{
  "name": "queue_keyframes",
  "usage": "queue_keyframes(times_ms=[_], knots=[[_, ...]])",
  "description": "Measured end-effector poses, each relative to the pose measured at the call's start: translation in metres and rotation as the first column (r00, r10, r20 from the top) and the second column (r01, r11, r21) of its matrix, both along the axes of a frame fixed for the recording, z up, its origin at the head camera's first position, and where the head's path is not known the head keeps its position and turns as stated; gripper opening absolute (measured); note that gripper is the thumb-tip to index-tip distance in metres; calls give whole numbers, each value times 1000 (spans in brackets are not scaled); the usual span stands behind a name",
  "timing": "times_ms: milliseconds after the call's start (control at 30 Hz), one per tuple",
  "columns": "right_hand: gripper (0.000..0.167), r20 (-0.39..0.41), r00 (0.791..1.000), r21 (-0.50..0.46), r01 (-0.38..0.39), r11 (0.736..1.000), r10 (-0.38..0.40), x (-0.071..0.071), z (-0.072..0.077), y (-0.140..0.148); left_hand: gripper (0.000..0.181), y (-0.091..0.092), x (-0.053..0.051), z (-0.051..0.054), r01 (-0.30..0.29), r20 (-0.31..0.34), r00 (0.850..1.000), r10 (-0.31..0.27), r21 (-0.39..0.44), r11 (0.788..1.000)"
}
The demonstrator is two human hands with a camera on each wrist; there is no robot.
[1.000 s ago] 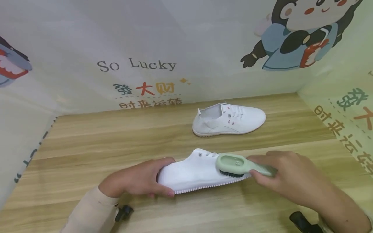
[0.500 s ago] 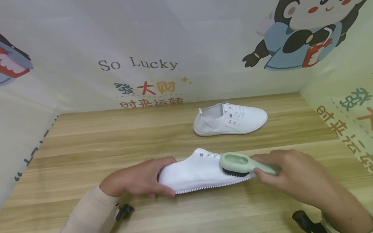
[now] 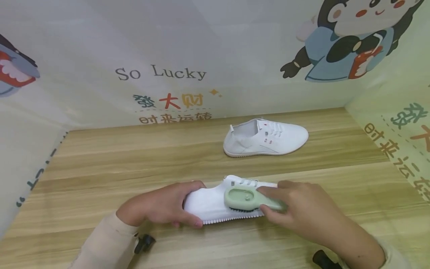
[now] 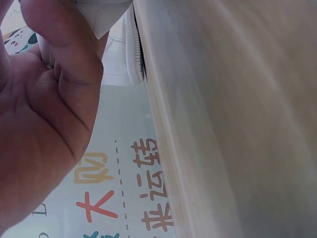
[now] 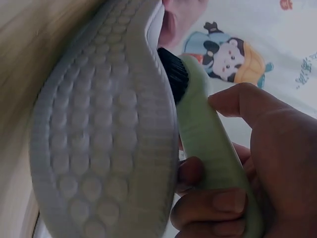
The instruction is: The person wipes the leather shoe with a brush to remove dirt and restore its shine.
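A white lace-up shoe [image 3: 205, 205] is tipped on its side low over the wooden table, its heel gripped by my left hand [image 3: 168, 204]. In the right wrist view its studded sole [image 5: 99, 124] faces the camera. My right hand [image 3: 299, 203] holds a pale green shoe brush [image 3: 240, 198] by the handle. The dark bristles [image 5: 173, 74] press against the side of the shoe's upper, below the laces. My right fingers wrap the brush handle [image 5: 218, 158], with one finger along its back. The left wrist view shows my left palm [image 4: 44, 109] beside the shoe.
A second white shoe [image 3: 268, 138] stands upright farther back, toe to the right. The wooden table [image 3: 134, 157] meets printed cloth walls [image 3: 235, 48] at the back and sides. Black camera mounts [image 3: 144, 243] stick out at both wrists.
The brush first shifts slightly toward the toe, then slides left along the shoe's side toward the heel with my right hand. My left hand keeps its grip; the shoe rolls slightly.
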State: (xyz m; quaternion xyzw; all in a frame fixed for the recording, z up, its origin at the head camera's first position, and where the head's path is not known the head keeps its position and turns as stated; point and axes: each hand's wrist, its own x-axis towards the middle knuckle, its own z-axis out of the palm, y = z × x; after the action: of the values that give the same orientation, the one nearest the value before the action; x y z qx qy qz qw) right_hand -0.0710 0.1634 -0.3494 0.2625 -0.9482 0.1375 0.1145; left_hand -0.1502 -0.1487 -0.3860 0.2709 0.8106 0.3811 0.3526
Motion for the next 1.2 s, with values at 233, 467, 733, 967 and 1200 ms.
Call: queue_keyframes(times_ms=[233, 467, 733, 967, 1200], knots=[[29, -14, 1000, 42, -14, 999, 15, -1, -4, -26, 51, 4, -2, -1, 30, -20, 999, -29, 37, 999], [30, -31, 999, 43, -21, 999, 23, -5, -7, -43, 50, 4, -4, -3, 30, -15, 999, -30, 36, 999], [32, -35, 999, 63, -33, 998, 35, -5, -8, -53, 49, 1, -2, -5, 24, 13, 1000, -25, 49, 998], [32, 16, 999, 90, 27, 996, -28, -4, 0, -36, 50, 0, -2, -6, 19, 10, 1000, -19, 42, 999], [32, 50, 997, 61, 52, 997, -55, -3, 7, -8, 51, -3, -1, -6, -19, 18, 1000, 19, 30, 999]])
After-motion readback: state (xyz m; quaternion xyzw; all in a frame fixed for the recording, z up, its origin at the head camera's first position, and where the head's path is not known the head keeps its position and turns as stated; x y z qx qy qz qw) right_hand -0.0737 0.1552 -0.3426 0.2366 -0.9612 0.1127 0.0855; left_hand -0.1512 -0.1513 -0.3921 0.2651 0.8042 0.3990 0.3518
